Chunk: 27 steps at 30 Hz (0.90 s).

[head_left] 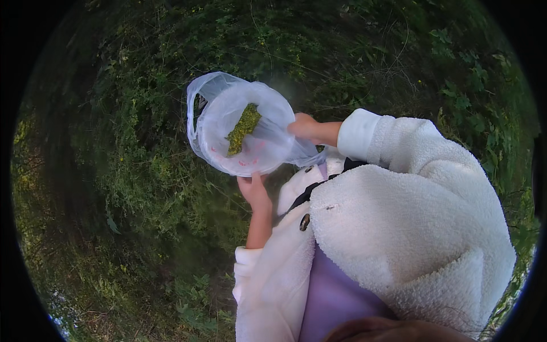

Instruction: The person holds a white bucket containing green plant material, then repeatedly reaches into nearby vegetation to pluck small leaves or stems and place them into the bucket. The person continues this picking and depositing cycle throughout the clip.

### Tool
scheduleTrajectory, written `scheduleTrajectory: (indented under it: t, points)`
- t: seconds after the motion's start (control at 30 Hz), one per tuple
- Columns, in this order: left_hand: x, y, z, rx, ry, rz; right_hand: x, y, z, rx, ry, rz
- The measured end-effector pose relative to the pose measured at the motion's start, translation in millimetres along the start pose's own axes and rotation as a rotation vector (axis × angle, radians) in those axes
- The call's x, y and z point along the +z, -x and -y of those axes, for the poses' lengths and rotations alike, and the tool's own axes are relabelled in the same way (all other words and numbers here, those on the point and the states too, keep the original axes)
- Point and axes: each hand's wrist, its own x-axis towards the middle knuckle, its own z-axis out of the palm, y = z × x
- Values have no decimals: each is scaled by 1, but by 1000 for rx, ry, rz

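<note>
A translucent white plastic bag [273, 117] is held wide at its mouth, its handle loop hanging at the far left. Inside it lies a clump of small yellow-green plant bits [244, 130], and some reddish marks show on the bag's wall near it. My left hand [253, 189] grips the near rim from below, thumb up against the plastic. The right side of the rim is in my right hand [305, 127], fingers closed and partly hidden by the bag.
Dense green undergrowth [142, 148] with small yellow flowers surrounds me. Leafy plants [461, 97] stand at the right. A dark strap [310, 194] crosses my white fleece jacket [399, 211] close to the bag.
</note>
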Motion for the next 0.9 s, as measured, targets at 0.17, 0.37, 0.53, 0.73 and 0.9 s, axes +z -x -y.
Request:
scheduleTrajectory:
  t: [0.17,0.37,0.53,0.73,0.9]
  points:
    - [-38,15,-78,-153,-1138,196,-2,8,-1,55,130,-115]
    - [0,-21,-126,967,-1478,473,0,20,21,-124,282,12]
    - [4,-86,-133,1123,-1692,338,5,32,29,-162,372,107]
    - [-2,-121,-139,539,-1574,484,4,18,41,-421,721,250]
    - [-14,-128,-146,574,-1458,428,7,15,76,-341,734,314]
